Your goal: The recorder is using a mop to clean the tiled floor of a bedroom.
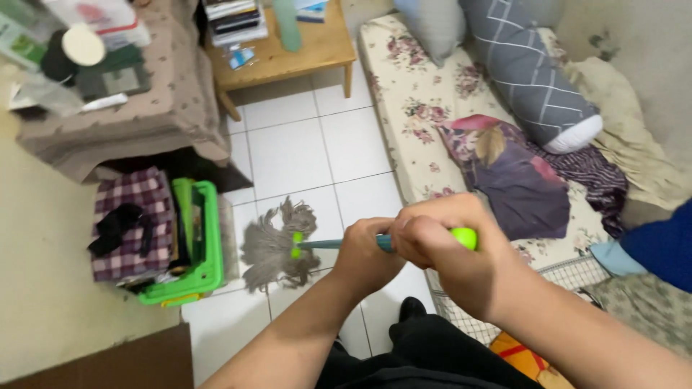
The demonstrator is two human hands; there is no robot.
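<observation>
Both forearms reach out from the camera. Left hand (367, 256) and right hand (443, 241) are clamped around the mop handle (339, 243), teal with lime ends. Left of them, the grey stringy mop head (274, 248) rests on the white floor tiles (303, 155), beside the green plastic basket (205, 248). Tiles look dry; mopping seems barely begun.

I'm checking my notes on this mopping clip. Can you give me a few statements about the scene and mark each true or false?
1. Both hands grip the mop handle. True.
2. The mop head lies on the mattress. False: it rests on the white tiled floor.
3. The left hand sits nearer the mop head than the right hand. True.
4. The basket beside the mop head is red. False: it is green.
</observation>
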